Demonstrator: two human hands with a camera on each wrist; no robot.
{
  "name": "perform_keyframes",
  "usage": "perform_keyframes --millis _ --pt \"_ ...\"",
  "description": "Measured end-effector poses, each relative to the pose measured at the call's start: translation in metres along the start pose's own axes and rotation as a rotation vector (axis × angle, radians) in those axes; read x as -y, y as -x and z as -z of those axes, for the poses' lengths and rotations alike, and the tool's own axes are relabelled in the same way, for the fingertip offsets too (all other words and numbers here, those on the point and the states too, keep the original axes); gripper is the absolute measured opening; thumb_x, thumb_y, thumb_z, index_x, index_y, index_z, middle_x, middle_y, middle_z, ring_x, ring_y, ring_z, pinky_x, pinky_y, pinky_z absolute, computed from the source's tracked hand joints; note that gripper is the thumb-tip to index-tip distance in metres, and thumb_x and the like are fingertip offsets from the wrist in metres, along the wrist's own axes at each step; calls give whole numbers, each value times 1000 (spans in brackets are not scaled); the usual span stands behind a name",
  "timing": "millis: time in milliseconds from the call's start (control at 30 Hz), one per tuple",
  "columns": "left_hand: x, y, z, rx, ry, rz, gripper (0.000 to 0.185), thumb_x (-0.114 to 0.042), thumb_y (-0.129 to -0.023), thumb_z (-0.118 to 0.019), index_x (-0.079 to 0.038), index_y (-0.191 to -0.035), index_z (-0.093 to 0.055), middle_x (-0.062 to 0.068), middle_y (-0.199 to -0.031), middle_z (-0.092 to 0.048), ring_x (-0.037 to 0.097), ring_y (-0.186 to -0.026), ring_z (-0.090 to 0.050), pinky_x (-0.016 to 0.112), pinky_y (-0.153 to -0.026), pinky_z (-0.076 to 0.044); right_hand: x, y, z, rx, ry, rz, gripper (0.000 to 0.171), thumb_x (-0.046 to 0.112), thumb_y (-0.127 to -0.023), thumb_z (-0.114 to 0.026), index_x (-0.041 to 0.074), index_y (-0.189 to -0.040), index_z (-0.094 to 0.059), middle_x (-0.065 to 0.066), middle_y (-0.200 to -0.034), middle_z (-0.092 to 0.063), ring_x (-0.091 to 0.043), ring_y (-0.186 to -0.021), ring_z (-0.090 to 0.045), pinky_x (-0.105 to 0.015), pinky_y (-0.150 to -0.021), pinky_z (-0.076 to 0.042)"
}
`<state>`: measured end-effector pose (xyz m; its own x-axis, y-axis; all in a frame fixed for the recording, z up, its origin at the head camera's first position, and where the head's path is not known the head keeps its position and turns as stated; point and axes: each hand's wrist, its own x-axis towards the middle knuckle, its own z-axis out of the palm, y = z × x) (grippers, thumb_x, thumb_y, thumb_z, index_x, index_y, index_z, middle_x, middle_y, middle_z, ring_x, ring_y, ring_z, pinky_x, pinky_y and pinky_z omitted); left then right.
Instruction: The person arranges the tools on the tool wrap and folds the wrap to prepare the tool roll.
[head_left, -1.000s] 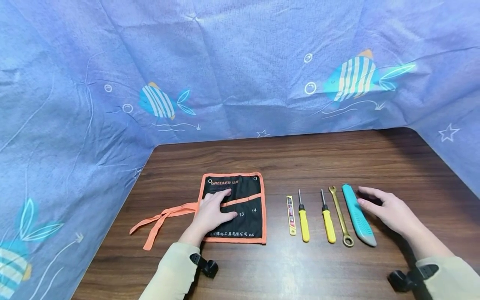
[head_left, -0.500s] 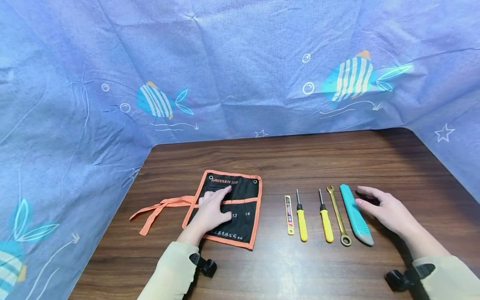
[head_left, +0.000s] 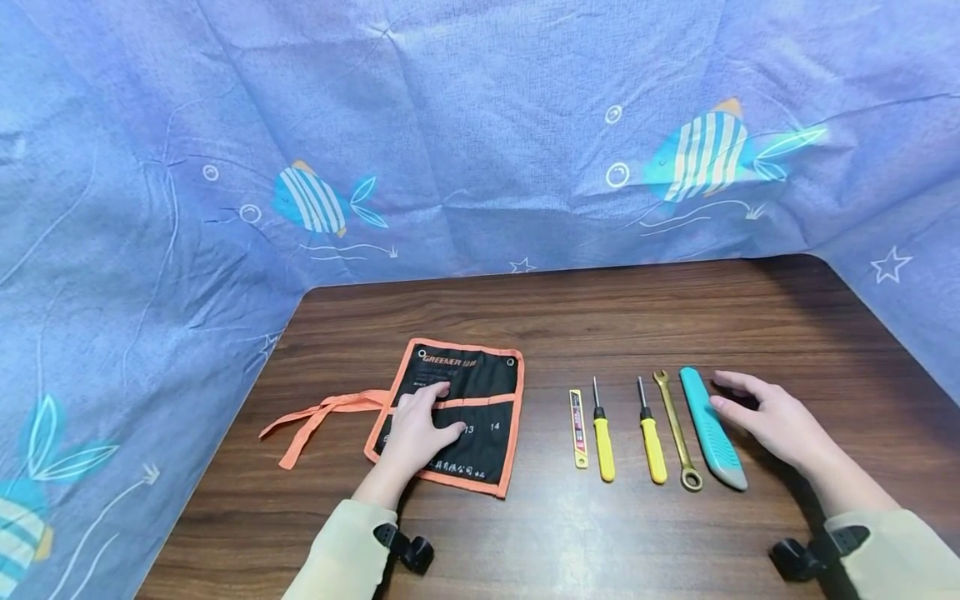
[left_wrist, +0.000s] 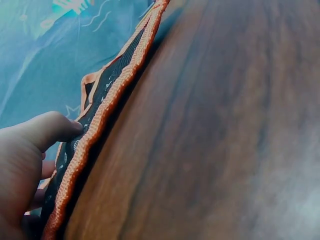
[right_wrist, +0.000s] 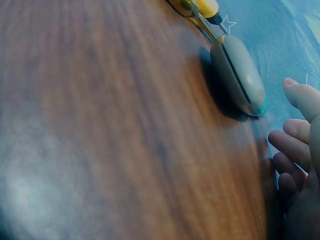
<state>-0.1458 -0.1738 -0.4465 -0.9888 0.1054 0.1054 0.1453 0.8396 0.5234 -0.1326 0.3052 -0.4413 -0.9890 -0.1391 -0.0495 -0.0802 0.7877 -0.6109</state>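
A black tool pouch [head_left: 491, 454] with orange edging lies flat on the table, slightly turned. My left hand [head_left: 416, 429] rests over its left half, thumb and fingers spread on the fabric and covering some printed numbers. In the left wrist view, the thumb [left_wrist: 55, 127] touches the pouch front close to the orange edge [left_wrist: 107, 107]. On the right side, my right hand [head_left: 772, 421] is beside a teal utility knife [head_left: 708, 425], fingers loosely bent and holding nothing. The right wrist view shows the knife's grey end [right_wrist: 240, 75] apart from the fingers.
Left of the knife lie a brass-coloured combination wrench [head_left: 678, 433], a yellow-handled screwdriver [head_left: 654, 450], another yellow-handled screwdriver [head_left: 604, 450] and a narrow yellow-edged blade pack [head_left: 578, 429]. Orange ties [head_left: 330, 408] trail left from the pouch. Blue fish-print cloth [head_left: 480, 150] hangs behind the table.
The pouch has turned clockwise under my left hand, its lower edge swinging left. That hand has since slid slightly left and down over it. The right hand and the row of tools stay in place.
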Motion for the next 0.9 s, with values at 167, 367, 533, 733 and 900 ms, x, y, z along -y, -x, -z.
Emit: perform_keyframes --millis 167,367,533,733,900 --pt "2 -3 1 27 3 -24 70 -31 -75 -76 -12 -135 -48 7 -131 -52 25 -112 -46 45 -94 -34 0 0 0 -2 2 -2 63 45 -95 -50 0 -139 -41 -28 -133 -44 -49 -119 -38 -61 -86 -31" --pt "4 -7 7 75 42 -57 75 -21 -75 -74 -13 -141 -41 7 -137 -47 25 -119 -48 47 -98 -35 -1 1 0 -2 2 -1 63 45 -94 -50 0 -139 -41 -28 -133 -44 -48 -119 -39 -61 -86 -31" --pt "8 -10 12 112 103 -110 77 -6 -73 -69 -12 -143 -38 6 -129 -51 19 -112 -52 42 -93 -40 -1 2 0 -2 4 -5 63 45 -94 -50 0 -138 -41 -28 -133 -44 -49 -119 -39 -61 -86 -31" --pt "13 -10 14 168 163 -103 77 -7 -76 -69 -14 -144 -35 5 -131 -49 19 -116 -50 44 -96 -38 0 2 -1 2 1 -6 64 46 -94 -50 0 -138 -41 -28 -133 -44 -49 -119 -39 -61 -86 -31" --pt "12 -9 16 140 147 -89 76 -22 -77 -75 -17 -143 -38 4 -130 -50 21 -112 -50 46 -93 -40 1 1 1 -8 -6 -5 64 46 -94 -50 0 -138 -42 -28 -133 -45 -48 -120 -39 -61 -86 -31"
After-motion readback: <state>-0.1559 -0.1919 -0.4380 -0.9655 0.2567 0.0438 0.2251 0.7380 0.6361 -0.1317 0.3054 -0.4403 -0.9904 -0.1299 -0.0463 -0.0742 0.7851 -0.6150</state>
